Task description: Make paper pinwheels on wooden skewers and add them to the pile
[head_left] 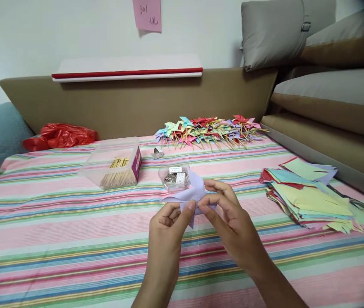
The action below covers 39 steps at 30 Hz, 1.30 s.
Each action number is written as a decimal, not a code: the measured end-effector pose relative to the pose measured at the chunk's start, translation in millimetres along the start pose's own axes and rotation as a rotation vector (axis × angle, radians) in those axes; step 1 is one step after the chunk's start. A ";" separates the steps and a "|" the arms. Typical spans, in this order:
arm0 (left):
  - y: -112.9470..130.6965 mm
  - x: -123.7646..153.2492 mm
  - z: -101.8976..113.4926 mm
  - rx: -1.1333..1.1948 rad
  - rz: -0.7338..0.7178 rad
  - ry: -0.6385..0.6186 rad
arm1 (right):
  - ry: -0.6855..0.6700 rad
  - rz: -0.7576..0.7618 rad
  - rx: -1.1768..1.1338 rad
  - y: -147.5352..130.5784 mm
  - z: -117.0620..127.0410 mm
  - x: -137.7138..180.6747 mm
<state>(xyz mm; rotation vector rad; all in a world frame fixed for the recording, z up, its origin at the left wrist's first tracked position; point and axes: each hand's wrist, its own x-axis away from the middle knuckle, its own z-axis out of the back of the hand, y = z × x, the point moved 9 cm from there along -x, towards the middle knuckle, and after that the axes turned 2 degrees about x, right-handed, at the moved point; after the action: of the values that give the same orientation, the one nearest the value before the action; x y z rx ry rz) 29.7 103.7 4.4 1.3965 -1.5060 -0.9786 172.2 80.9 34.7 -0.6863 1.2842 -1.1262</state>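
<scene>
Both hands meet low in the middle of the view, raised a little above the bed [56, 239] with its striped cover. The left hand [165, 222] and the right hand [230, 218] share a folded lilac paper [191, 192]. The fingers [188, 209] of each are closed in a pinch on its lower edge, thumb tips almost touching. The paper's upper part stands out above the knuckles, and one point hangs down between the hands.

Just behind the paper, on the bed, stands a small clear tub [174, 177] of metal pins. To its left is a larger clear box [113, 164] with wooden sticks lying in it. A small grey metal piece [158, 152] lies between that box and a heap of pinwheels [207, 130] on sticks, which lies further back by the brown headboard [120, 102].

Right of the hands, well apart from them, a loose stack [310, 192] of cut coloured sheets lies on the bed. A red bag [61, 136] sits at the far left, against the headboard. Grey cushions [272, 32] are piled at the upper right, and a pink note [147, 15] hangs on the wall.
</scene>
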 end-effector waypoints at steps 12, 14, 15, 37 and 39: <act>1.4 1.6 -1.6 -0.007 -0.026 -0.021 | -0.069 -0.041 -0.044 -0.5 -2.1 0.3; 2.1 1.7 -2.7 -0.021 -0.029 -0.033 | -0.070 -0.040 -0.049 1.5 -2.1 0.0; 2.7 1.7 -2.9 -0.030 -0.033 -0.036 | -0.069 -0.040 -0.050 2.5 -2.1 -0.3; 20.2 6.6 -3.2 -0.228 -0.161 -0.024 | -0.107 -0.052 -0.168 -5.9 -4.0 -3.8; 20.9 7.0 -3.0 -0.236 -0.168 -0.016 | -0.098 -0.069 -0.202 -3.3 -4.5 -3.1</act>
<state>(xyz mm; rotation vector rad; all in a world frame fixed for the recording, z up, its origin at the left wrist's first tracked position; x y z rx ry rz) 25.2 98.3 25.5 1.3621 -1.2528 -1.2308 167.3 83.4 38.0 -0.9308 1.3090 -1.0138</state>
